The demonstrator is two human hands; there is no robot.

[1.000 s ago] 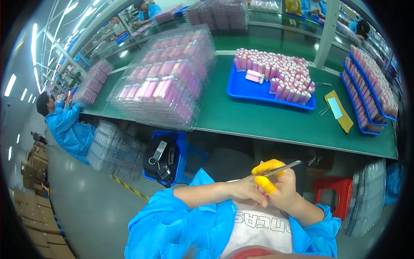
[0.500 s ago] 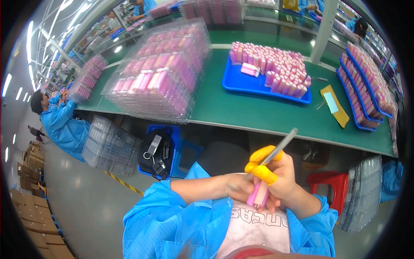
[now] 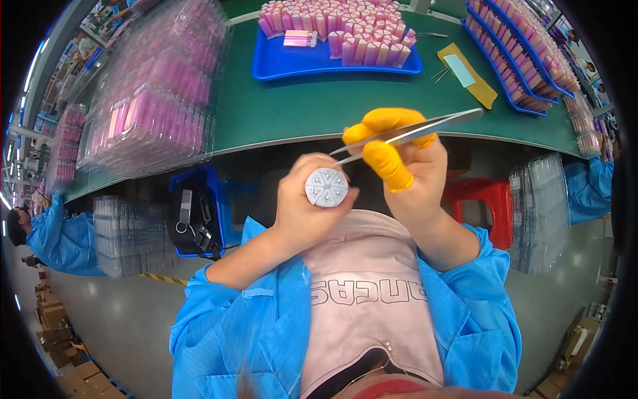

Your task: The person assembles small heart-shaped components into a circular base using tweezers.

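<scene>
Cylinder [image 3: 326, 187] sits inside left grip [image 3: 298, 211], clamped round it; right grip [image 3: 419, 166] pinches tweezers [image 3: 460, 118].

Left fingers [image 3: 304, 163] partly hide the round piece [image 3: 326, 187].

Along the bench's [image 3: 286, 113] front edge, passage is left between the clear stack [image 3: 153, 113] and the blue stack [image 3: 531, 108]; farther back, it is blocked by the blue tray [image 3: 296, 70] and yellow pad [image 3: 484, 93].
</scene>
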